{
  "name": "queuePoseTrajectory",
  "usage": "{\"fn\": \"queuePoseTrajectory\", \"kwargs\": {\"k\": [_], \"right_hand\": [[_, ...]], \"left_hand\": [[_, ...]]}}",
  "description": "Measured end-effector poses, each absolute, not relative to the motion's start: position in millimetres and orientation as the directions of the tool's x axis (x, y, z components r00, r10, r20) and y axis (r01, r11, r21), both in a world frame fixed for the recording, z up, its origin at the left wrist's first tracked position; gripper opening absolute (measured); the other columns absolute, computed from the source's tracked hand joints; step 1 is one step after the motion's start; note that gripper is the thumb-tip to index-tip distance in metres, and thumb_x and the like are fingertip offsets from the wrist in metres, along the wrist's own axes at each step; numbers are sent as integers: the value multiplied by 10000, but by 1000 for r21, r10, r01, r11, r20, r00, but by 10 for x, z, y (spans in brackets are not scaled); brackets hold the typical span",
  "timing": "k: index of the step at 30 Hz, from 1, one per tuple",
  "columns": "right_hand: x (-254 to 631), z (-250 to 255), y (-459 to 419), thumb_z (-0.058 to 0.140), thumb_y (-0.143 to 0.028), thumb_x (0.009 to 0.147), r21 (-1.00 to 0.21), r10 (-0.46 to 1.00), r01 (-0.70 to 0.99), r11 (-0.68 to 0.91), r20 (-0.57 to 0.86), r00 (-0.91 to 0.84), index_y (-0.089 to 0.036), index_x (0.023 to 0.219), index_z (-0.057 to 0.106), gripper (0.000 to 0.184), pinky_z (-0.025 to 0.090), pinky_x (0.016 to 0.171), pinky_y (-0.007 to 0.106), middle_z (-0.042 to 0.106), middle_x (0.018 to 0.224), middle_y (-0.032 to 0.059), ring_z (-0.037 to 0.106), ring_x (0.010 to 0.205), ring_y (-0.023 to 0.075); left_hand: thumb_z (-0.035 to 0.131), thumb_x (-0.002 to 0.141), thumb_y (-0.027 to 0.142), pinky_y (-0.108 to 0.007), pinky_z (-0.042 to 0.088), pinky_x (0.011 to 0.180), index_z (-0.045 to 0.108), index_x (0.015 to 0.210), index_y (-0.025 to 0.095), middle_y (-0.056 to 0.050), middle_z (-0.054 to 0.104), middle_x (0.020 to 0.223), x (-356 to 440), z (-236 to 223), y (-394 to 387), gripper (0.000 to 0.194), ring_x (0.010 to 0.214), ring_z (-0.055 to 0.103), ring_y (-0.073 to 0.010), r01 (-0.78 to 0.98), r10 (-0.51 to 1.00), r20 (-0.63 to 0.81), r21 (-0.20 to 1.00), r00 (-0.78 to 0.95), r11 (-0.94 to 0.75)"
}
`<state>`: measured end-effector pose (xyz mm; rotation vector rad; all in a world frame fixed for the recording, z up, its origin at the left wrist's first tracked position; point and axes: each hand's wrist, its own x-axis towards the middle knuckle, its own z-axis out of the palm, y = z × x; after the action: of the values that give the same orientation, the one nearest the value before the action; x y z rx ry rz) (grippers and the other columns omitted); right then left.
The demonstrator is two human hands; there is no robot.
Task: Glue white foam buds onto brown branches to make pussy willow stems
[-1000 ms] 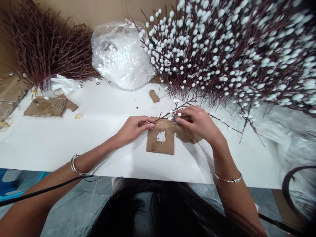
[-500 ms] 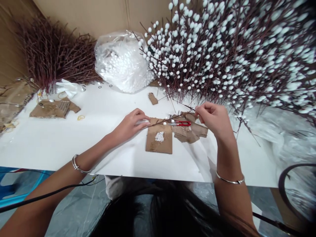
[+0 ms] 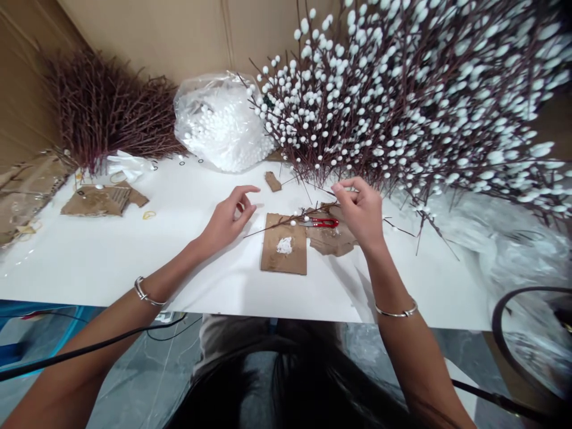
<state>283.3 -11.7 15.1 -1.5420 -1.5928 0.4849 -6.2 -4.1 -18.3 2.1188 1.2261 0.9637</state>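
A thin brown twig [image 3: 273, 226] with a few white berry-like beads lies across a cardboard square [image 3: 273, 258] that bears a white paste-like smear. My left hand [image 3: 229, 217] is raised just left of the twig's bare end, fingers curved and apart, holding nothing. Over the twig's other end is my right hand [image 3: 361, 211], thumb and forefinger pinched together beside a dark side twig. What sits in that pinch is too small to make out. Red-handled thread snips [image 3: 325, 223] rest between the hands, on torn cardboard [image 3: 333, 243].
Bare brown twigs [image 3: 107, 113] stand at back left, beside a clear bag of white beads [image 3: 226, 122]. Many beaded branches [image 3: 393, 107] fill the back right. Cardboard scraps [image 3: 96, 201] lie left, clear plastic [image 3: 522, 238] right. The white table's front edge [image 3: 268, 314] is near my body.
My left hand has let go of the twig's end and drawn back to the left, fingers opening. My right hand has shifted left, still pinched. The twig stays on the cardboard.
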Motion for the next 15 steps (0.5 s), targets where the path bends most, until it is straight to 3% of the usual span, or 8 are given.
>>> {"fn": "queuePoseTrajectory", "kwargs": {"k": [3,6,9,12,15], "right_hand": [[2782,136,-138,511,-552,920,-755,934,627,193,337,118,-219,579,547,478,359,544,288,405,476,-35,387,476,115],[2732,110,-150,439,-611,940,-805,948,567,173,293,125,-213,510,542,596,409,569,296,494,463,-4,480,491,134],[2685,88,-158,404,-601,960,-795,943,562,227,324,78,-215,667,661,548,486,723,334,671,649,40,624,710,191],[2649,75,-163,433,-523,976,-711,896,604,360,444,-11,-234,811,701,427,450,955,402,734,989,54,610,1031,225],[2622,52,-163,477,-423,975,-681,867,599,421,496,-46,-239,880,689,296,425,1002,412,702,1102,58,581,1093,220]], "left_hand": [[553,927,415,-336,462,919,500,1338,220,-98,599,1177,-65,-171,-15,458,1062,578,-208,524,837,404,654,369,-546],[599,902,427,-370,430,951,662,1010,217,-54,665,943,-77,-146,-9,244,1007,574,-225,594,881,380,652,280,-471],[537,934,466,-322,446,810,588,672,208,-12,578,680,-114,-134,-9,371,771,565,-182,577,931,333,735,150,-356],[434,981,484,-267,414,638,586,870,231,36,490,617,-175,-157,26,315,591,492,-131,524,947,317,798,53,-297],[498,955,441,-250,423,624,519,1166,238,24,561,781,-239,-207,102,294,636,523,-125,555,936,339,763,93,-331]]}}
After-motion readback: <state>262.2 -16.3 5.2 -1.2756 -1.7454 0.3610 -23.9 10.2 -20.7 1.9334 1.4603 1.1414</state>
